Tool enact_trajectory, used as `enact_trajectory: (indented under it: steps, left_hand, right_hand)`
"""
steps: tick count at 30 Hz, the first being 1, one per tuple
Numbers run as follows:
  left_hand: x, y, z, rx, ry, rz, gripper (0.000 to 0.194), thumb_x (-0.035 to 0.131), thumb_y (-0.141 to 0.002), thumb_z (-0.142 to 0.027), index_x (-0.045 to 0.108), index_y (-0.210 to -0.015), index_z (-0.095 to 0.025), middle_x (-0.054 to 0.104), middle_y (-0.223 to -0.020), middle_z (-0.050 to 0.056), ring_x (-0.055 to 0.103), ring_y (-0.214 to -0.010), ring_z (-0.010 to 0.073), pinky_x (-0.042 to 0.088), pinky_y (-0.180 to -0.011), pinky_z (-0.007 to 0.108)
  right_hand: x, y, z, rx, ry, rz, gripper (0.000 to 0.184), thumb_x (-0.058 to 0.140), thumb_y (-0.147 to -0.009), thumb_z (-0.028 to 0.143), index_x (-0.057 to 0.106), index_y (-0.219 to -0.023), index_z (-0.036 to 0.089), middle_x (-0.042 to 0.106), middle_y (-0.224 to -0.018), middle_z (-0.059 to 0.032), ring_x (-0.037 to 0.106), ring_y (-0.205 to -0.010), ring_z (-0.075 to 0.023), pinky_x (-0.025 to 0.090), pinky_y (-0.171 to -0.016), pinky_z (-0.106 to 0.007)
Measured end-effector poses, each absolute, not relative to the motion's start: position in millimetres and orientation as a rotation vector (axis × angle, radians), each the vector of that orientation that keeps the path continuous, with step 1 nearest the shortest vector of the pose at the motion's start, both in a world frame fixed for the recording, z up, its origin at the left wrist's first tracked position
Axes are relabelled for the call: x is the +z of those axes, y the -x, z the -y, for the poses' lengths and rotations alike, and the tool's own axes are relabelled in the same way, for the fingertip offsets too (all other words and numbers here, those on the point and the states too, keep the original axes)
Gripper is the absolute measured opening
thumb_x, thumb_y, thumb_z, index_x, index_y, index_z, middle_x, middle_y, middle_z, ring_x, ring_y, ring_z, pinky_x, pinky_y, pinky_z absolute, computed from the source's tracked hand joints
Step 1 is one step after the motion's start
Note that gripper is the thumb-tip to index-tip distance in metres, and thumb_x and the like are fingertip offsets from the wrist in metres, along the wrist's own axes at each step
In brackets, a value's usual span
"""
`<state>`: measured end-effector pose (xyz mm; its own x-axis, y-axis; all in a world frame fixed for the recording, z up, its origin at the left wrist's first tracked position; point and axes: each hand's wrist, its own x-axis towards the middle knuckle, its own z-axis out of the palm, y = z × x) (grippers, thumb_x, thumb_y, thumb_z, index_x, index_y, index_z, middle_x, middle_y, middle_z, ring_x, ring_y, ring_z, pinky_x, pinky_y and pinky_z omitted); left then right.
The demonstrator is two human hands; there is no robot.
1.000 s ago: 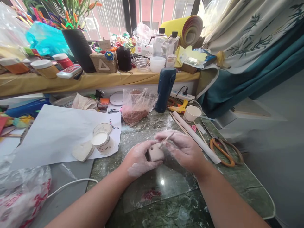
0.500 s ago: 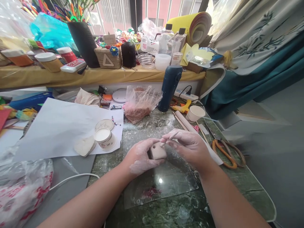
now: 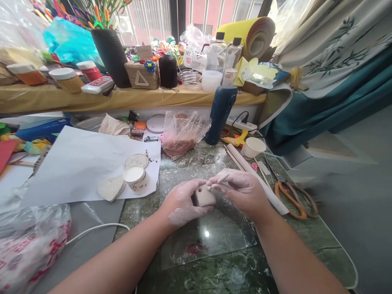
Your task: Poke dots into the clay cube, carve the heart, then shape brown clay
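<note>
My left hand (image 3: 183, 203), dusted with white powder, is wrapped round a pale lump of clay (image 3: 205, 197) with a small dark hole near its top. The thumb and fingers grip the lump from its left side. My right hand (image 3: 237, 185), also powdery, pinches a thin pale stick (image 3: 225, 178), and its fingertips meet the upper right edge of the clay. The stick's lower end is partly hidden by the fingers. Both hands are held above a clear sheet (image 3: 211, 245) that lies on the dark green tabletop, with powder and a reddish smear on it.
To the left, a white tub (image 3: 135, 179) and a flat pale clay piece (image 3: 110, 188) rest on white paper (image 3: 82, 163). Behind are a bag of brown material (image 3: 180, 141) and a dark blue flask (image 3: 221, 114). On the right lie scissors (image 3: 295, 200), a paper cup (image 3: 253, 147) and a yellow glue gun (image 3: 239, 139).
The whole view has shifted slightly to the right in the picture. Both hands keep the same hold, with the right fingertips still at the clay's upper edge.
</note>
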<state>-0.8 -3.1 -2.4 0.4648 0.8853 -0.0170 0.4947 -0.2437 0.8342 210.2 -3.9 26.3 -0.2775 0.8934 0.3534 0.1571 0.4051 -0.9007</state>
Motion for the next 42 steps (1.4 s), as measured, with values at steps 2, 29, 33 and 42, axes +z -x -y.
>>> enact_trajectory:
  steps: [2, 29, 33, 42]
  left_hand:
    - [-3, 1, 3, 0.603, -1.896, -1.165, 0.058, 0.084, -0.073, -0.036, 0.066, -0.128, -0.03, 0.075, -0.12, 0.002, 0.07, -0.108, 0.0271, 0.054, -0.097, 0.04]
    - [-5, 2, 2, 0.611, -1.912, -1.16, 0.062, 0.084, -0.073, -0.037, 0.064, -0.132, -0.031, 0.074, -0.121, 0.002, 0.07, -0.107, 0.027, 0.055, -0.095, 0.04]
    - [-4, 2, 2, 0.607, -1.912, -1.152, 0.058, 0.083, -0.074, -0.038, 0.066, -0.128, -0.028, 0.074, -0.121, 0.003, 0.07, -0.105, 0.0268, 0.055, -0.093, 0.039]
    - [-2, 1, 4, 0.604, -1.89, -1.142, 0.056, 0.083, -0.073, -0.035, 0.066, -0.127, -0.03, 0.075, -0.119, 0.001, 0.07, -0.107, 0.0263, 0.053, -0.095, 0.038]
  right_hand:
    - [25, -206, 3, 0.956, 0.969, 1.656, 0.01, 0.077, -0.089, 0.033, 0.077, -0.085, 0.025, 0.078, -0.089, -0.0053, 0.073, -0.084, -0.0231, 0.06, -0.079, -0.039]
    - [23, -208, 1, 0.992, 0.986, 1.643, 0.013, 0.076, -0.091, 0.037, 0.079, -0.089, 0.024, 0.079, -0.092, -0.0061, 0.073, -0.089, -0.0242, 0.06, -0.083, -0.04]
    - [23, -209, 4, 0.964, 0.992, 1.776, 0.017, 0.067, -0.097, 0.035, 0.077, -0.107, 0.026, 0.077, -0.105, -0.0069, 0.071, -0.101, -0.0239, 0.056, -0.094, -0.042]
    - [13, -210, -2, 1.003, 0.978, 1.642, 0.016, 0.084, -0.083, 0.037, 0.076, -0.079, 0.023, 0.077, -0.083, -0.0042, 0.071, -0.079, -0.0216, 0.058, -0.076, -0.037]
